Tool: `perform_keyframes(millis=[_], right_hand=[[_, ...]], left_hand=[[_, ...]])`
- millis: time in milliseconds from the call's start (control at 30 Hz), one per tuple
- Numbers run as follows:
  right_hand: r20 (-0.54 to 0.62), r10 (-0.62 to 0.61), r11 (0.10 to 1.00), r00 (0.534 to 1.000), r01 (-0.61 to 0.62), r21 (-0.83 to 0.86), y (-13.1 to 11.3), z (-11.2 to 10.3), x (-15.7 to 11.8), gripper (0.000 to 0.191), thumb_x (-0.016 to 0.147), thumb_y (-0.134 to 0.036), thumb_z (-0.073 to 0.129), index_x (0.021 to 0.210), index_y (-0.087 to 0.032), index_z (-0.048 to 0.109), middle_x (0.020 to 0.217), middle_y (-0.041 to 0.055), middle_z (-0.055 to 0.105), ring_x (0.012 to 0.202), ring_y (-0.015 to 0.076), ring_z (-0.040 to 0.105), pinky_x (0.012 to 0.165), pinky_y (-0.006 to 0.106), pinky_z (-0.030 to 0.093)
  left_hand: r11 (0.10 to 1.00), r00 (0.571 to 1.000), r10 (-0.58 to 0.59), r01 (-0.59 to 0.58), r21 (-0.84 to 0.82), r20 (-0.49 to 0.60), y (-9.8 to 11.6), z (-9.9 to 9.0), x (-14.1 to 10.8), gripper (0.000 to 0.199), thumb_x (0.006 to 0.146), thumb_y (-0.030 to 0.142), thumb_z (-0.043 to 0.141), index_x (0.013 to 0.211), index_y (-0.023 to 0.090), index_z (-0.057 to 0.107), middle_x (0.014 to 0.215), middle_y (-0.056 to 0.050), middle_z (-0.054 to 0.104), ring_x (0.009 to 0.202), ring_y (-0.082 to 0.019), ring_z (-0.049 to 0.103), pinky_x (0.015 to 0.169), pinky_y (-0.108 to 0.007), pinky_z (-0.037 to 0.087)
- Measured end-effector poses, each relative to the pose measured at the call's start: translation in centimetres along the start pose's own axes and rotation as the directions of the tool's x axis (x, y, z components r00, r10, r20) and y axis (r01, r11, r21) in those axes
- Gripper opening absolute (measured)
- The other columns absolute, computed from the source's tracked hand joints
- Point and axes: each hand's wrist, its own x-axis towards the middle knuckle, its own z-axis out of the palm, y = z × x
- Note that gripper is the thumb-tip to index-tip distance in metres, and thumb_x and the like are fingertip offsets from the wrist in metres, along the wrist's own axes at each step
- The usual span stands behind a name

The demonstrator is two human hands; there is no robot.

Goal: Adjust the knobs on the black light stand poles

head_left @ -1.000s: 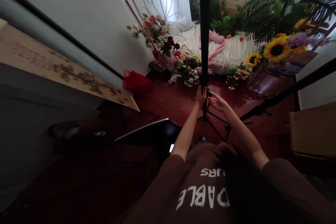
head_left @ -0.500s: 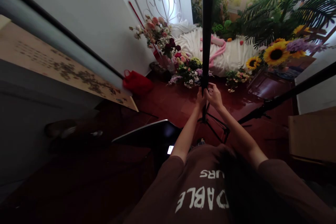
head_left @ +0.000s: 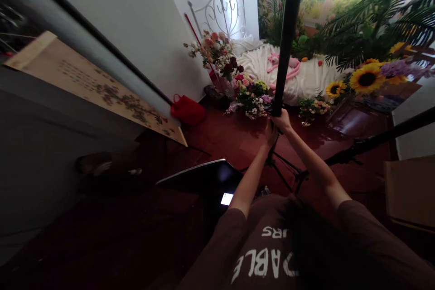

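A tall black light stand [head_left: 286, 41] rises in front of me on spread tripod legs [head_left: 282, 176], its upper pole leaning to the right. My left hand [head_left: 271, 132] is wrapped round the pole below its dark collar. Just above it on the right side, my right hand [head_left: 282, 121] is closed on the same pole. Both forearms reach forward from my body. The fingertips on the pole's far side are hidden, and the top of the stand is outside the view.
A second black stand [head_left: 377, 138] slants across the right, near a cardboard box [head_left: 409, 188]. A dark flat panel [head_left: 204, 176] stands at left front. Beyond are flower bunches [head_left: 253, 95], sunflowers [head_left: 367, 78], a white-draped bed [head_left: 254, 61], a red bag [head_left: 188, 109] and a hanging scroll [head_left: 102, 86].
The pole has gone from nearly upright to leaning right at its top. My right hand's fingers, raised earlier, have closed round the pole. The whole view has shifted slightly.
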Motion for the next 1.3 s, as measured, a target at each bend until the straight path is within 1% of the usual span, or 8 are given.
perform_keyframes(millis=[200, 300, 467, 633, 800, 967, 1133, 1300], right_hand=[[0.036, -0.239, 0.969, 0.970, 0.236, 0.072, -6.3, -1.2, 1.8, 0.033, 0.077, -0.050, 0.070, 0.074, -0.018, 0.065, 0.062, 0.0013, 0.064, 0.061, 0.0148, 0.064, 0.058, 0.026, 0.053], [0.059, -0.296, 0.955, 0.953, 0.294, 0.042, -8.5, -1.7, 2.1, 0.038, 0.080, -0.055, 0.068, 0.083, -0.017, 0.067, 0.063, 0.0011, 0.064, 0.061, 0.0134, 0.065, 0.059, 0.025, 0.054], [0.076, -0.309, 0.951, 0.948, 0.309, 0.015, -8.9, -1.7, 2.2, 0.040, 0.084, -0.054, 0.067, 0.088, -0.015, 0.068, 0.067, 0.0023, 0.065, 0.066, 0.0145, 0.067, 0.061, 0.025, 0.055], [0.096, -0.331, 0.944, 0.939, 0.330, 0.021, -8.6, -2.9, 1.5, 0.039, 0.080, -0.052, 0.071, 0.095, -0.017, 0.067, 0.080, 0.0029, 0.069, 0.083, 0.0175, 0.070, 0.070, 0.027, 0.057], [0.054, -0.290, 0.954, 0.956, 0.285, 0.089, -6.5, -5.7, -2.6, 0.042, 0.079, -0.047, 0.074, 0.112, -0.023, 0.063, 0.100, 0.0044, 0.071, 0.096, 0.0188, 0.069, 0.082, 0.032, 0.059], [0.029, -0.061, 0.994, 0.998, 0.058, 0.094, -1.2, -7.3, -6.6, 0.046, 0.075, -0.034, 0.078, 0.116, -0.025, 0.058, 0.087, 0.0029, 0.071, 0.084, 0.0209, 0.069, 0.084, 0.036, 0.058], [0.042, 0.079, 0.990, 0.996, -0.083, 0.117, 2.8, -6.6, -8.3, 0.041, 0.074, -0.023, 0.079, 0.110, -0.024, 0.061, 0.074, -0.0015, 0.065, 0.071, 0.0179, 0.065, 0.078, 0.030, 0.055], [0.108, 0.236, 0.933, 0.966, -0.257, 0.252, 4.2, -4.3, -8.6, 0.033, 0.087, -0.026, 0.064, 0.118, -0.025, 0.052, 0.073, -0.0052, 0.063, 0.054, 0.0113, 0.059, 0.052, 0.020, 0.049]], left_hand=[[0.997, 0.996, 0.076, -0.075, 0.016, -0.042, -0.3, 0.2, -0.3, 0.048, 0.092, 0.063, 0.045, 0.114, 0.023, 0.056, 0.088, -0.004, 0.062, 0.075, -0.014, 0.059, 0.073, -0.028, 0.050], [0.996, 0.995, 0.085, -0.085, 0.008, -0.060, -0.5, 0.4, -0.4, 0.049, 0.092, 0.066, 0.041, 0.112, 0.023, 0.056, 0.085, -0.003, 0.061, 0.072, -0.013, 0.057, 0.070, -0.026, 0.049], [0.998, 0.996, 0.063, -0.064, -0.014, -0.066, -0.4, 0.4, -0.4, 0.050, 0.092, 0.066, 0.041, 0.109, 0.022, 0.058, 0.081, -0.002, 0.061, 0.068, -0.012, 0.057, 0.066, -0.025, 0.049], [0.999, 0.998, 0.034, -0.036, -0.031, -0.060, 0.1, 0.3, -0.5, 0.050, 0.090, 0.068, 0.043, 0.107, 0.023, 0.058, 0.078, -0.003, 0.061, 0.067, -0.013, 0.057, 0.066, -0.027, 0.049], [0.998, 0.996, 0.065, -0.067, -0.018, -0.056, 0.4, 0.3, -0.6, 0.051, 0.090, 0.069, 0.042, 0.104, 0.023, 0.060, 0.077, -0.003, 0.060, 0.066, -0.014, 0.056, 0.065, -0.028, 0.049], [0.998, 0.995, 0.061, -0.060, 0.018, -0.075, 0.1, 0.4, -0.5, 0.049, 0.090, 0.068, 0.043, 0.102, 0.024, 0.060, 0.081, -0.003, 0.060, 0.069, -0.014, 0.056, 0.068, -0.027, 0.048], [0.999, 0.997, -0.001, 0.004, 0.043, -0.073, 0.0, 0.5, -0.4, 0.050, 0.090, 0.067, 0.045, 0.106, 0.023, 0.062, 0.080, -0.003, 0.063, 0.071, -0.015, 0.059, 0.071, -0.028, 0.049], [0.999, 0.997, -0.009, 0.013, 0.044, -0.072, -0.2, 0.5, -0.2, 0.056, 0.088, 0.071, 0.044, 0.111, 0.023, 0.062, 0.081, -0.004, 0.064, 0.072, -0.016, 0.060, 0.072, -0.029, 0.049]])
